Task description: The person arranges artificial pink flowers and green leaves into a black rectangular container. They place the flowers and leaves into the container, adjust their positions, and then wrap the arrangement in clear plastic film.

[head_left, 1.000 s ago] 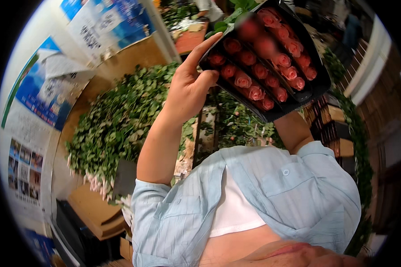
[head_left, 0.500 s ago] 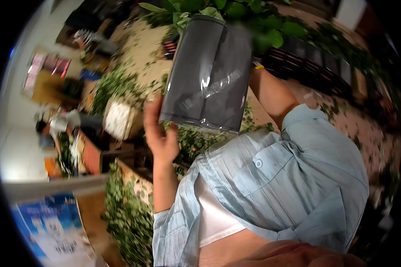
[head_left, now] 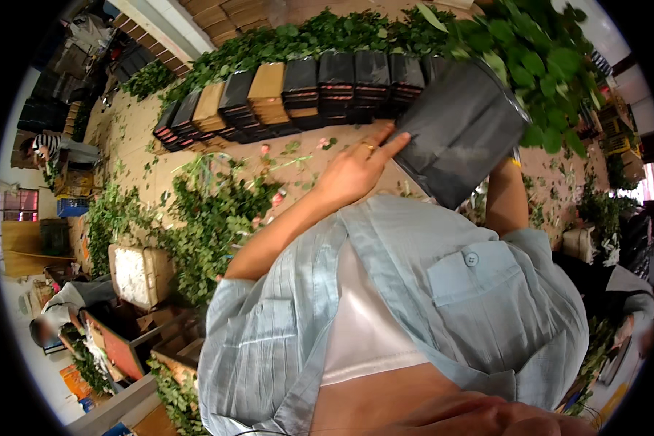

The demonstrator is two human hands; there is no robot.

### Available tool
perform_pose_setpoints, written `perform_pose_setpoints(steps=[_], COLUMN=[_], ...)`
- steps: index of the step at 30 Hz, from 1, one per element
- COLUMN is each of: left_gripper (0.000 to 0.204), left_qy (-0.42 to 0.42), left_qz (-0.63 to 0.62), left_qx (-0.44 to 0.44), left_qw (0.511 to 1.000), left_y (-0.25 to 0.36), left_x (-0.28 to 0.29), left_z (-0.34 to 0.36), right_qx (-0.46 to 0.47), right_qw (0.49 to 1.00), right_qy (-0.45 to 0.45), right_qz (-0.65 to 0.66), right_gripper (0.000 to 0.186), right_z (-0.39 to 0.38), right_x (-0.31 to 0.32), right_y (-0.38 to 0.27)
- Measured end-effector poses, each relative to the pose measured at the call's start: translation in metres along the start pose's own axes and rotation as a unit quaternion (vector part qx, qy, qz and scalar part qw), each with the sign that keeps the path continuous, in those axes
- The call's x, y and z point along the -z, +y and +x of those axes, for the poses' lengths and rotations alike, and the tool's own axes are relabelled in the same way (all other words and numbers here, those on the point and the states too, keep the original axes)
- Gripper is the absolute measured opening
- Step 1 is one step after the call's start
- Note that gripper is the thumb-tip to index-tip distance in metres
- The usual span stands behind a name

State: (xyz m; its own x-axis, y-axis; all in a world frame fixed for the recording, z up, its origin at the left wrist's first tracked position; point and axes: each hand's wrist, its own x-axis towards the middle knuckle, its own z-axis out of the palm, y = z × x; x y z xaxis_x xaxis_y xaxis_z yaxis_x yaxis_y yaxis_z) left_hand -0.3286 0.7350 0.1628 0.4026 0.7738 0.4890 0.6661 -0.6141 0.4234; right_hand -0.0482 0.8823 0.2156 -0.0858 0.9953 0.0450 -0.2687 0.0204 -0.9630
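Note:
A black-wrapped bundle of leafy stems is held up in front of my chest, tilted, with green leaves spilling from its upper right end. My left hand, with a ring on one finger, reaches to the bundle's left edge. Its fingers are stretched out, and a fingertip lies on the wrap. From the right, my right forearm goes up behind the bundle, a yellow band at the wrist. That hand supports the bundle, its fingers hidden by the wrap.
Beyond my hands stands a long row of stacked black and brown wrapped bundles, leaves at their far side. Loose greenery and pink flower heads lie left. A white-topped box stands lower left. Other people are at the left and right edges.
My view has swung, bringing the row of stacked bundles into sight. The held bundle now sits further right and tilts the other way. My left hand, spread beside it before, now touches its edge.

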Motion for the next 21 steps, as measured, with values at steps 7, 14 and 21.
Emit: perform_pose_setpoints(steps=[7, 14, 21], left_gripper=[0.066, 0.069, 0.062], left_qy=[-0.100, -0.115, -0.134], left_qz=[-0.065, -0.147, -0.113], left_qx=[-0.135, -0.178, -0.271], left_qw=[0.984, 0.966, 0.946], left_y=[-0.076, -0.092, -0.123], left_x=[-0.172, -0.301, -0.445], left_z=[0.159, 0.295, 0.394], right_qx=[0.010, 0.006, -0.014], right_qw=[0.983, 0.947, 0.934], right_qy=[0.164, 0.285, 0.299], right_qz=[-0.083, -0.147, -0.193], right_gripper=[0.046, 0.046, 0.046], right_z=[0.111, 0.202, 0.352], right_x=[0.167, 0.312, 0.444], right_y=[-0.008, -0.030, -0.018])
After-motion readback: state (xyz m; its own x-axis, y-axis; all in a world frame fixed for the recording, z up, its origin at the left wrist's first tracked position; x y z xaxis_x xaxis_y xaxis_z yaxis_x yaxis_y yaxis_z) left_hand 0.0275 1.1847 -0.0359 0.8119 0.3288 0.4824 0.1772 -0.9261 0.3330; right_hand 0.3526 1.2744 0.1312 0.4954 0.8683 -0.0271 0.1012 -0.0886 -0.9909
